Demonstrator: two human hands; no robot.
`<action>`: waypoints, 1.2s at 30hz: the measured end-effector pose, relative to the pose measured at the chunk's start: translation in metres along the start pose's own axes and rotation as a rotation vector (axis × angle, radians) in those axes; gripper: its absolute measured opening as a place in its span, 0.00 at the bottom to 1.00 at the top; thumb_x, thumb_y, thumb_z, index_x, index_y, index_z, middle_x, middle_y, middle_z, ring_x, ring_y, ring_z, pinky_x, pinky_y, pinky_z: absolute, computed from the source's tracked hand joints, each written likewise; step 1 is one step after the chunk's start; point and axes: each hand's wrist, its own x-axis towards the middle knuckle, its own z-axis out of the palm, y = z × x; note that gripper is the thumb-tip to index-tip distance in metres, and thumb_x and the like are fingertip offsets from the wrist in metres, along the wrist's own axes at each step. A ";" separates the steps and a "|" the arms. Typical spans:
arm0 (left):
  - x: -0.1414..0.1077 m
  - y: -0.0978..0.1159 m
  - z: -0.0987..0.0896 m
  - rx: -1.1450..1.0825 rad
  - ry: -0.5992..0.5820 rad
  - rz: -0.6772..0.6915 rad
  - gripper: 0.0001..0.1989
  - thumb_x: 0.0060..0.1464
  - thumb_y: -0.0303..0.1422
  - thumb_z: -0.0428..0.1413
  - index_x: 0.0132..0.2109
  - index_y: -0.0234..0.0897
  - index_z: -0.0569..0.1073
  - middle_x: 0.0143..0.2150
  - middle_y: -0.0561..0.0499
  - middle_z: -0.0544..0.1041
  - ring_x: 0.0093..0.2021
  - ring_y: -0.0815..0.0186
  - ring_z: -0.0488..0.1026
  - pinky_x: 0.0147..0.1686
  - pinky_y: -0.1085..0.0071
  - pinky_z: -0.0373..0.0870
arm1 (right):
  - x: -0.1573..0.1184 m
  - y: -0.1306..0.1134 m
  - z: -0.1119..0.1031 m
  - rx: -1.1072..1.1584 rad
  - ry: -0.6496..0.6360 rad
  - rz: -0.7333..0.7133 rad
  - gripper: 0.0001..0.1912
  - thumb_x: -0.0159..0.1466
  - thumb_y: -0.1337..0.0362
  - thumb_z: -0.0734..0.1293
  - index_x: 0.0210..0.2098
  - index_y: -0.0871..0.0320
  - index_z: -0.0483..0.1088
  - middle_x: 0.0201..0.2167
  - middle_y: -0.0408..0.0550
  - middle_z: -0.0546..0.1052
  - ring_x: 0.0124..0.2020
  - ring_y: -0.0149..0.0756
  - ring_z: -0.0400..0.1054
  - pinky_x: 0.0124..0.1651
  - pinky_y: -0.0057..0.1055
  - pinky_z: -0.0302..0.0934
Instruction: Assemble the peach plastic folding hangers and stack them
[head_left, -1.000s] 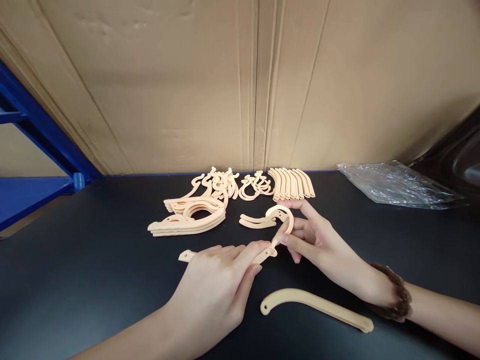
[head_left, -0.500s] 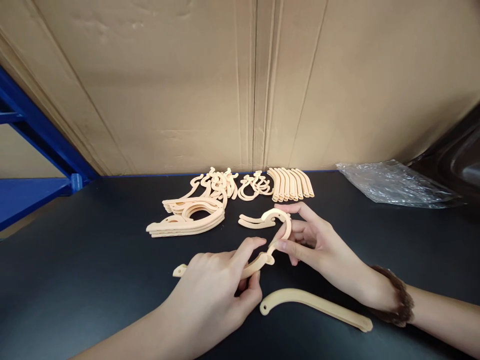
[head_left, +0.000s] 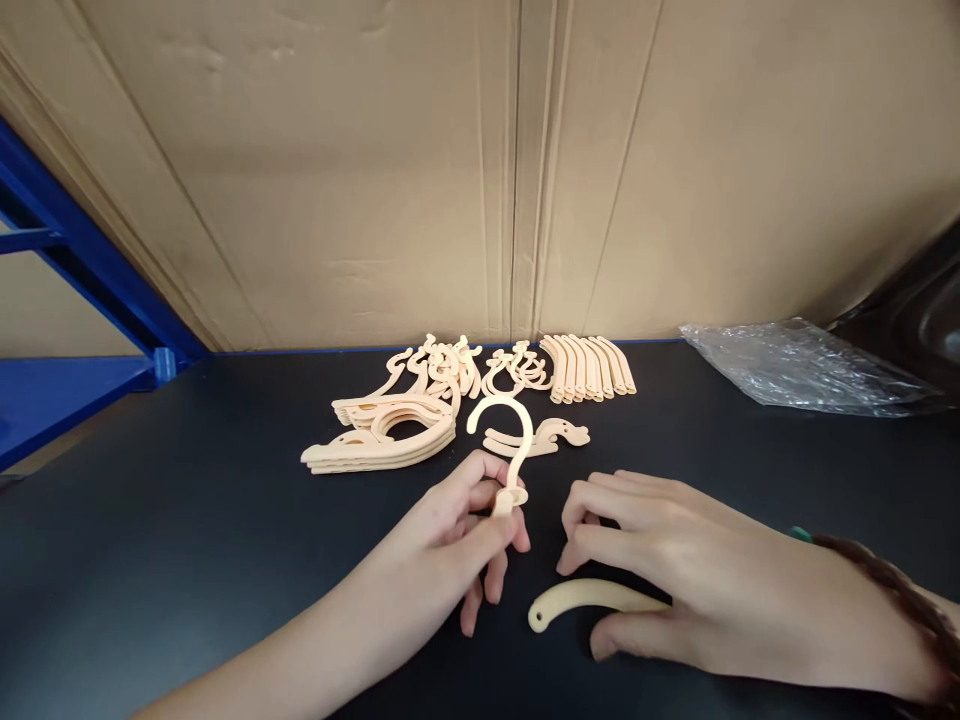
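Observation:
My left hand (head_left: pixel 465 540) is closed on a cream plastic hanger hook (head_left: pixel 525 440). The hook's curve points up and its collar shows just above my thumb; the part below is mostly hidden in my fingers. Over the right end of a curved hanger arm (head_left: pixel 570 600) on the table is my right hand (head_left: pixel 652 570), with thumb and fingers spread apart on either side of it. I cannot tell whether it touches the arm. The arm has a small hole at its rounded left end, and my hand covers its other end.
Behind my left hand lies a stack of hanger pieces (head_left: pixel 382 460). Farther back are a pile of loose pieces (head_left: pixel 450 368), several hooks (head_left: pixel 517 370) and a row of arms (head_left: pixel 589 368). Two-piece parts (head_left: pixel 562 432) lie nearer. A clear plastic bag (head_left: pixel 810 370) rests at right.
My right hand has let go of the hook and moved down and right to the loose hanger arm. My left hand has turned, bringing the hook upright.

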 end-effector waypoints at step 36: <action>-0.008 0.023 -0.005 -0.301 -0.084 -0.258 0.12 0.62 0.35 0.60 0.51 0.39 0.79 0.32 0.51 0.79 0.33 0.69 0.76 0.29 0.78 0.80 | 0.005 0.008 0.017 -0.544 0.477 -0.242 0.14 0.73 0.67 0.59 0.32 0.60 0.71 0.23 0.41 0.67 0.24 0.32 0.57 0.26 0.33 0.47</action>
